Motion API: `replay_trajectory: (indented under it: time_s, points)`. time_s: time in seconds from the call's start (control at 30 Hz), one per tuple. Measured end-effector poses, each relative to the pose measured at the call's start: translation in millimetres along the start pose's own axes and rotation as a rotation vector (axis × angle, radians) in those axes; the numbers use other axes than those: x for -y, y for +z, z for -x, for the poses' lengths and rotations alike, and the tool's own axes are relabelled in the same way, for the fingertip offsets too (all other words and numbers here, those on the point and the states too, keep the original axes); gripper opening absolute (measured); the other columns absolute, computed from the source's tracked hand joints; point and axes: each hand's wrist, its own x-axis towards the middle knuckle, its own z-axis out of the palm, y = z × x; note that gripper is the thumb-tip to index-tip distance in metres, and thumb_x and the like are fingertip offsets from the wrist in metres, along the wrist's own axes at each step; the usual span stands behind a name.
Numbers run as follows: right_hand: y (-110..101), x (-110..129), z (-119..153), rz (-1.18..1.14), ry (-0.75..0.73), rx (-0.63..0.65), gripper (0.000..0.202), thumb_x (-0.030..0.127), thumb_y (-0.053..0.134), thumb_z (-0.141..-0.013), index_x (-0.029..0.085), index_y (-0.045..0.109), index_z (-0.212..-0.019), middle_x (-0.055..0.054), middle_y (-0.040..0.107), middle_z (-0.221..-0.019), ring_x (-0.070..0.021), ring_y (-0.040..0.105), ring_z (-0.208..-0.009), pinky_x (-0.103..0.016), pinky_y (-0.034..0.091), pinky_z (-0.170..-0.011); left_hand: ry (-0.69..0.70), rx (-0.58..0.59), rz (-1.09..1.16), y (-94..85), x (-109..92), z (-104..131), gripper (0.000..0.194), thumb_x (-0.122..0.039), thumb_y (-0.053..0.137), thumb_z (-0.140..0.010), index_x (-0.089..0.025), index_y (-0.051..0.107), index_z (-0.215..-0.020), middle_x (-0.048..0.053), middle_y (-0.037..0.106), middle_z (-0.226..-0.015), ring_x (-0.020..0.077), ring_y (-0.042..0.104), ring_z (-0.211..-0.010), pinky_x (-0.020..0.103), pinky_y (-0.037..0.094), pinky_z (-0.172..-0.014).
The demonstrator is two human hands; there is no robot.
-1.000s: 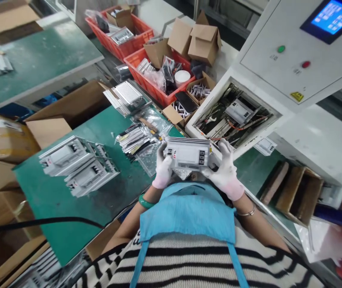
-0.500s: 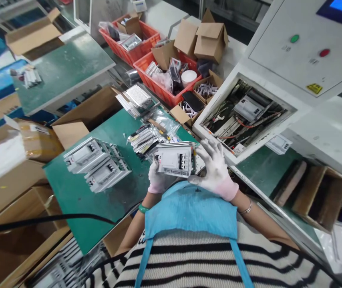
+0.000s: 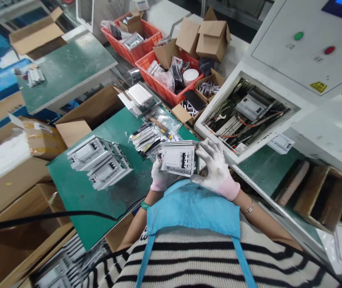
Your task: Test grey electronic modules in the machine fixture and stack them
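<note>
A grey finned electronic unit (image 3: 175, 159) is held up in front of the blue apron. My gloved left hand (image 3: 159, 176) grips its left end. The gloved right hand (image 3: 214, 170) is at the unit's right end, fingers spread and curved around that edge, with the fingertips touching or very near it. Similar grey units (image 3: 107, 172) stand in a group on the green table (image 3: 93, 212) to the left. Behind the held unit lies a pile of thin strips (image 3: 145, 139), and further back are finned metal parts (image 3: 139, 96).
Red crates (image 3: 171, 94) with mixed parts stand at the back. A white machine (image 3: 291, 52) with an open bay (image 3: 246, 112) is at the right. Cardboard boxes (image 3: 39, 228) line the left, and a wooden box (image 3: 322, 196) sits at the right.
My right hand's fingers have come closer to the unit's right end. The whole view has shifted slightly; the left hand still holds the unit.
</note>
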Motion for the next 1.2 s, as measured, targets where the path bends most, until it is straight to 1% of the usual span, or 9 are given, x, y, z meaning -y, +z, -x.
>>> replay_trajectory:
  time_s: [0.2,0.33,0.57,0.67,0.8,0.87,0.97,1.1,1.2]
  points:
    - [-5,-7,6,-0.082,0.003,-0.009,0.074,0.074,0.053,-0.084,0.023,0.047,-0.138,-0.015,0.045,-0.148,-0.0363,0.035,-0.142,-0.066,0.022,-0.117,0.025,-0.051,0.009,-2.0,2,3,0.049,-0.057,0.061,-0.076,-0.023,0.068,-0.11,0.007,0.072,-0.118,0.0341,0.063,-0.114,0.05,0.05,-0.097]
    - [-10,-11,3,-0.021,-0.06,-0.057,0.074,0.073,0.058,-0.08,0.028,0.048,-0.139,-0.01,0.042,-0.152,-0.0374,0.025,-0.147,-0.067,0.015,-0.119,0.164,-0.157,-0.023,-9.7,7,0,0.051,-0.049,0.07,-0.073,-0.028,0.062,-0.118,0.005,0.071,-0.116,0.0286,0.065,-0.108,0.042,0.053,-0.09]
    - [16,1,-23,0.192,-0.159,0.165,0.08,0.065,0.063,-0.082,0.02,0.045,-0.146,-0.015,0.035,-0.157,-0.0378,0.02,-0.149,-0.068,0.005,-0.119,0.298,-0.13,-0.172,-10.2,22,-13,0.07,-0.052,0.081,-0.065,-0.027,0.056,-0.124,0.008,0.067,-0.117,0.0279,0.064,-0.109,0.039,0.051,-0.092]
    - [19,4,-20,0.175,-0.207,0.25,0.073,0.055,0.067,-0.084,0.016,0.05,-0.143,-0.019,0.038,-0.155,-0.0388,0.028,-0.147,-0.07,0.011,-0.117,0.317,-0.126,-0.203,-7.6,25,-15,0.075,-0.054,0.083,-0.062,-0.026,0.055,-0.126,0.009,0.067,-0.115,0.0278,0.064,-0.106,0.038,0.052,-0.09]
    - [1,-3,-9,-0.119,-0.547,0.402,0.03,0.044,0.058,-0.093,0.026,0.068,-0.116,-0.007,0.067,-0.128,-0.0225,0.059,-0.124,-0.053,0.036,-0.115,0.339,-0.132,-0.244,-8.8,24,-17,0.075,-0.056,0.082,-0.062,-0.027,0.055,-0.126,0.009,0.066,-0.118,0.0267,0.064,-0.106,0.037,0.051,-0.091]
    - [-8,-8,-9,-0.17,-0.497,0.328,0.026,0.042,0.053,-0.096,0.027,0.069,-0.111,-0.005,0.071,-0.119,-0.0197,0.063,-0.117,-0.049,0.042,-0.112,0.34,-0.122,-0.247,-10.4,24,-17,0.075,-0.056,0.082,-0.063,-0.026,0.055,-0.126,0.008,0.066,-0.117,0.0264,0.064,-0.105,0.037,0.051,-0.09]
    - [-11,-14,-12,-0.025,-0.274,0.193,0.041,0.05,0.056,-0.093,0.024,0.065,-0.123,-0.011,0.062,-0.135,-0.029,0.049,-0.135,-0.062,0.029,-0.117,0.324,-0.087,-0.223,-12.1,24,-16,0.073,-0.053,0.082,-0.065,-0.027,0.054,-0.127,0.007,0.067,-0.113,0.0256,0.064,-0.103,0.037,0.051,-0.088]
    - [-6,-12,-3,-0.085,-0.402,0.211,0.033,0.047,0.055,-0.093,0.027,0.066,-0.117,-0.007,0.068,-0.126,-0.0272,0.054,-0.13,-0.062,0.025,-0.118,0.324,-0.105,-0.185,-11.2,24,-16,0.07,-0.052,0.082,-0.063,-0.027,0.056,-0.123,0.007,0.067,-0.112,0.0249,0.064,-0.101,0.035,0.051,-0.086]
    - [-9,-14,10,-0.196,-0.174,-0.096,0.028,0.041,0.05,-0.095,0.027,0.067,-0.112,-0.006,0.07,-0.119,-0.0255,0.061,-0.122,-0.057,0.039,-0.112,0.296,-0.127,-0.137,-9.3,20,-17,0.068,-0.054,0.081,-0.061,-0.026,0.058,-0.119,0.006,0.067,-0.109,0.0252,0.063,-0.102,0.036,0.05,-0.087]
